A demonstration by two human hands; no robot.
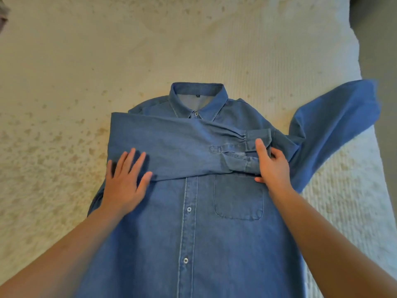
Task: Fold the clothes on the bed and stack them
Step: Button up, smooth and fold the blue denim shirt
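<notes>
1. Denim shirt [193, 233] lies front-up on the bed [64, 82], buttoned.
2. My left hand [124, 181] presses flat, fingers spread, on the folded sleeve [167, 145].
3. My right hand [272, 166] grips the cuff [255, 136]; I'd smooth it level before releasing.
4. Far sleeve [335, 125] remains unfolded; fold it across next.

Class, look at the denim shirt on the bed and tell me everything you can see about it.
The denim shirt is mid-blue, woven cotton by its look, lying front up and buttoned on the pale bedspread, collar away from the viewer. It has a chest pocket and pale buttons down the placket. One sleeve is folded flat across the chest; the other sleeve lies spread out to the side. The left hand presses flat on the folded sleeve; the right hand rests at its cuff.
</notes>
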